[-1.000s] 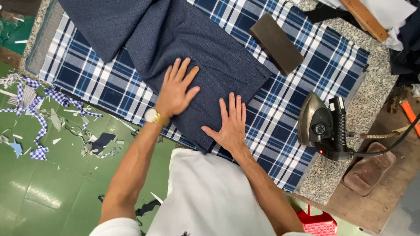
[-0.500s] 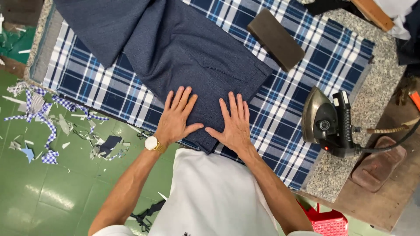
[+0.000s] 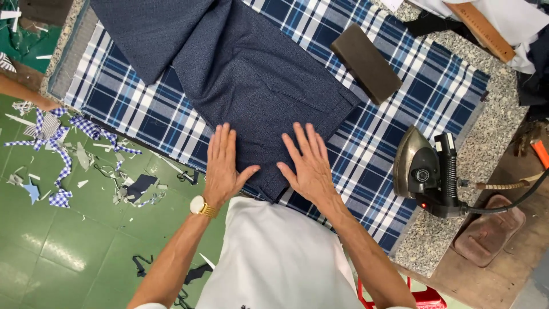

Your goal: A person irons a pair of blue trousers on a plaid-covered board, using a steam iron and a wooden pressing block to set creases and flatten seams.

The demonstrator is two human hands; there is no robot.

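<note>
A dark navy garment (image 3: 251,74) lies spread on a blue and white plaid ironing pad (image 3: 400,109). My left hand (image 3: 224,166), with a gold watch on the wrist, presses flat on the garment's near edge, fingers apart. Just to its right, my right hand (image 3: 309,163) lies flat on the same near edge, fingers spread. Neither hand grips anything.
A dark iron (image 3: 426,171) stands on the pad's right end, its cord running right over a brown rest (image 3: 489,232). A brown block (image 3: 366,63) lies on the pad behind the garment. Fabric scraps (image 3: 63,160) litter the green floor at left. A speckled stone tabletop (image 3: 497,131) borders the pad.
Both hands slid toward me along the garment, the left one most, and now rest side by side at its near edge.
</note>
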